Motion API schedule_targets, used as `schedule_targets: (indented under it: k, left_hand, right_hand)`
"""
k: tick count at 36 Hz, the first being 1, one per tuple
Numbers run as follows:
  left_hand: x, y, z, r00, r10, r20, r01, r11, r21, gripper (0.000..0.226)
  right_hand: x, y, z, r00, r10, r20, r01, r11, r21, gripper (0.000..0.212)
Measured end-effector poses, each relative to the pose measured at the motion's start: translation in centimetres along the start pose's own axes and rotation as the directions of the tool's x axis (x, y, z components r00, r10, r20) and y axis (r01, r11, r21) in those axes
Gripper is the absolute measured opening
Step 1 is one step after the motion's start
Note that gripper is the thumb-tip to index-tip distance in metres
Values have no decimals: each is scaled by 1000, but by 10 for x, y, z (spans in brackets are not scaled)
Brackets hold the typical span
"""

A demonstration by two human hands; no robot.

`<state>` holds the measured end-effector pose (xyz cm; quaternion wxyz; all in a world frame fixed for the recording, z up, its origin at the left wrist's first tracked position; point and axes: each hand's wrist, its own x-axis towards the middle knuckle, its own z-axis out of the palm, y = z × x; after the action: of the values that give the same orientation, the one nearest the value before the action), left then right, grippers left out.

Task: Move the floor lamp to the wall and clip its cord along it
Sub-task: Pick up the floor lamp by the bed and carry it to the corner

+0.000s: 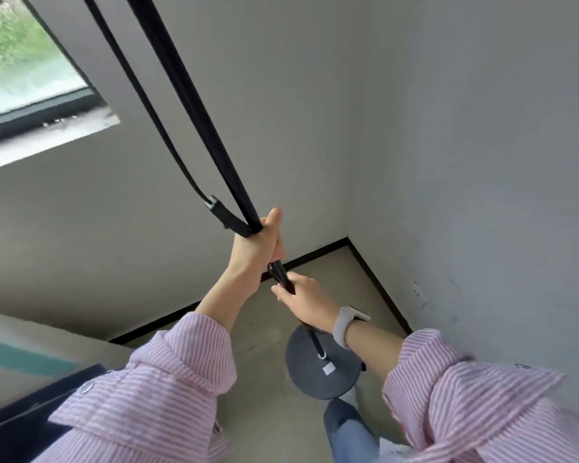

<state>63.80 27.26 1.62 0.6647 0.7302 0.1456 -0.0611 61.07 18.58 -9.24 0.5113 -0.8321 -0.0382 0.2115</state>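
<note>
Lamp: floor lamp (pixel 194 105) pole leans; round base (pixel 318 365) on the floor, near the corner.
Cord: cord (pixel 137 105) hangs beside the pole.
Hands: left hand (pixel 258 242) and right hand (pixel 303 300), fingers clenched around the pole.
Advice: keep the pole upright, set the base flat against the wall (pixel 482 162).

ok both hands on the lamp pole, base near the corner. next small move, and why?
Probably set the base down flat, closer to the right wall. The left hand and right hand both grip the pole, which leans, and bare floor shows between base and skirting.
</note>
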Motion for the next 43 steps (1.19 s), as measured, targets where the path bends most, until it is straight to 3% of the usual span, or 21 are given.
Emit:
schedule_targets:
  k: [6,15,27,37,43]
  left_hand:
    - [99,-24,32,999,-43,6,42,998,46,70]
    - [214,-88,59,996,-7,-94,10,999,41,66]
    - [315,-200,81,994,56,-94,-42,987,153,56]
    - [353,-240,88,992,24,-126,1,980,199,71]
    - [365,-255,90,992,0,-130,21,986,163,55]
  right_hand:
    - [89,39,-14,996,45,-76,-40,997,61,24]
    - [201,104,-1,945,-20,-325,82,980,179,22]
    - [315,206,23,946,-15,-323,68,986,155,24]
    - [363,248,44,943,0,-331,58,984,166,23]
    - [370,263,50,954,20,-299,28,988,153,25]
